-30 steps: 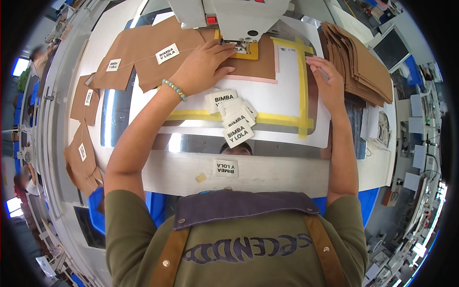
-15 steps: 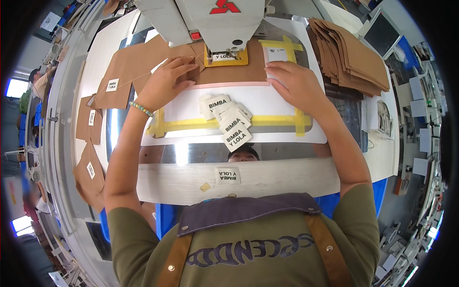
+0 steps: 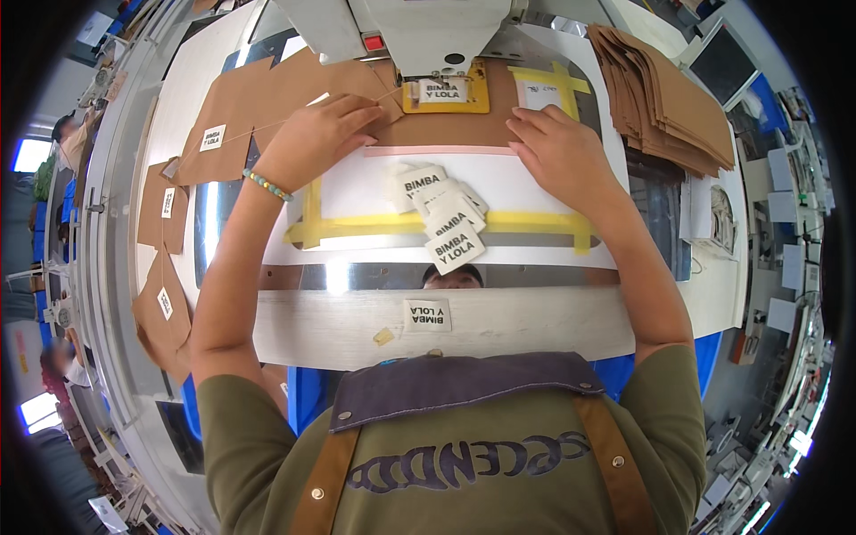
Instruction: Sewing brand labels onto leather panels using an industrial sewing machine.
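Observation:
A piece of brown material (image 3: 428, 134) lies under the head of a white sewing machine (image 3: 419, 36). On it sits a yellow clamp frame (image 3: 446, 110) around a white printed label (image 3: 443, 92). My left hand (image 3: 325, 134) rests on the material left of the frame, fingers stretched out and thumb apart, beside a thread (image 3: 294, 119). My right hand (image 3: 562, 152) has its fingertips at the material's right edge, fingers apart. Between and below my hands, several loose white labels (image 3: 446, 214) lie overlapping on a white sheet (image 3: 357, 192).
Yellow tape (image 3: 357, 221) edges the white sheet. At left, brown pieces (image 3: 214, 111) carry sewn labels and are linked by thread. A stack of brown pieces (image 3: 660, 98) lies at right. A single label (image 3: 428, 315) sits on the near table edge. A screen (image 3: 724, 58) stands far right.
The view has shifted slightly, so the table appears farther right and up. More of the label inside the yellow frame shows. Both hands stay at the brown material.

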A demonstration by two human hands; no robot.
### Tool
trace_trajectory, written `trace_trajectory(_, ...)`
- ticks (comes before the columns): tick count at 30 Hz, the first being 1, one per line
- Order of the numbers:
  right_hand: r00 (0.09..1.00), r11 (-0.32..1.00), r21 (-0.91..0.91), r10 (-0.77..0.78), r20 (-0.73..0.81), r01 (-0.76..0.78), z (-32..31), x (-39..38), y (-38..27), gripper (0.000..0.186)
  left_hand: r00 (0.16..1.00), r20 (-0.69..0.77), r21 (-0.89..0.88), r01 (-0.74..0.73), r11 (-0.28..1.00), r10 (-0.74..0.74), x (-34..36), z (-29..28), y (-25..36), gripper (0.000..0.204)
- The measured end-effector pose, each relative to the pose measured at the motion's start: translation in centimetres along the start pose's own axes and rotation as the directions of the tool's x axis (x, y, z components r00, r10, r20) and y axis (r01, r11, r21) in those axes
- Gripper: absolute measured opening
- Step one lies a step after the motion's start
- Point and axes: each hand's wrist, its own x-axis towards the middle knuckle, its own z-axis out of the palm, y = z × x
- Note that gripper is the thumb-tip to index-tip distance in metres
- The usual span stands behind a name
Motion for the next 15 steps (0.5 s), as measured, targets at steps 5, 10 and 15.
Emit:
trace_trajectory(5,0.993,0.996,-0.050,0.083,0.089,-0.079,-2.2,-1.4,-0.4,0.032,0.946,-0.129,0.242,-0.262,0.934,0.299,0.6,3.1,2.0,0.036)
trace_trajectory(10,0.994,0.993,-0.079,0.089,0.066,-0.084,-2.4,-1.2,-1.5,0.038,0.948,-0.234,0.203,-0.168,0.965,0.215,1.2,3.9,3.4,0.033)
trace_trajectory(15,0.979,0.993,-0.047,0.117,0.167,-0.110,-2.6,-1.3,-1.7,0.034,0.946,-0.269,0.159,-0.143,0.977,0.182,-1.0,1.4,5.2,0.025)
